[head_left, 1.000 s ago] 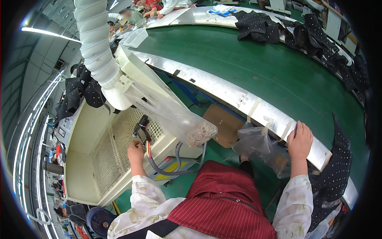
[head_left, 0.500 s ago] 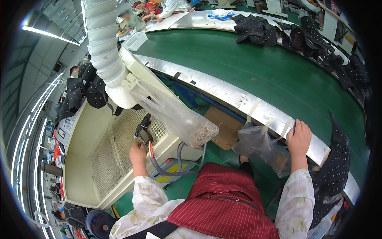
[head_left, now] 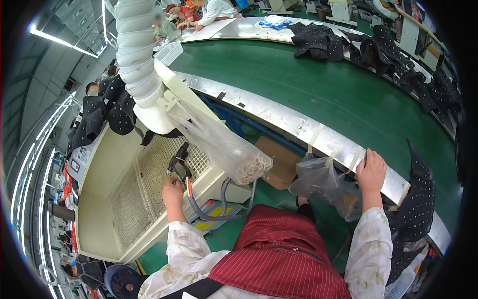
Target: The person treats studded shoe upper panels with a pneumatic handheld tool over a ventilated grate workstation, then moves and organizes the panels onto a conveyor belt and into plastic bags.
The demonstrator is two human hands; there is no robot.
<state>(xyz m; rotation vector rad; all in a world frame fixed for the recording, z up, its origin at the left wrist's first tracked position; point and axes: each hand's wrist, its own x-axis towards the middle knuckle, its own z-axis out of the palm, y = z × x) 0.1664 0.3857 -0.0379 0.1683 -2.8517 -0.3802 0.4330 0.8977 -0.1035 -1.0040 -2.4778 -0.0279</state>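
Note:
My left hand point(head_left: 173, 193) is closed, fingertips together, beside the nozzle end of a black glue gun or spray gun point(head_left: 178, 158). What the fingers hold, if anything, is too small to make out. Red and yellow lines and a grey hose point(head_left: 211, 218) run down from the gun, which sits over the near edge of a cream booth with a perforated floor point(head_left: 130, 212). My right hand point(head_left: 371, 175) lies with its fingers spread on the metal edge point(head_left: 264, 106) of the green conveyor. Beside it, a clear plastic bag point(head_left: 318, 180) hangs taped to that edge.
A white ribbed duct point(head_left: 134, 55) drops into the booth. From it hangs a bag of tan rings point(head_left: 253, 168). Black dotted fabric pieces lie over the booth's far side point(head_left: 115, 112), along the conveyor's far edge point(head_left: 318, 42) and at right point(head_left: 417, 199). A cardboard box point(head_left: 285, 162) stands below.
The view has shifted slightly. Both hands keep nearly the same places, the left by the gun and the right on the metal edge.

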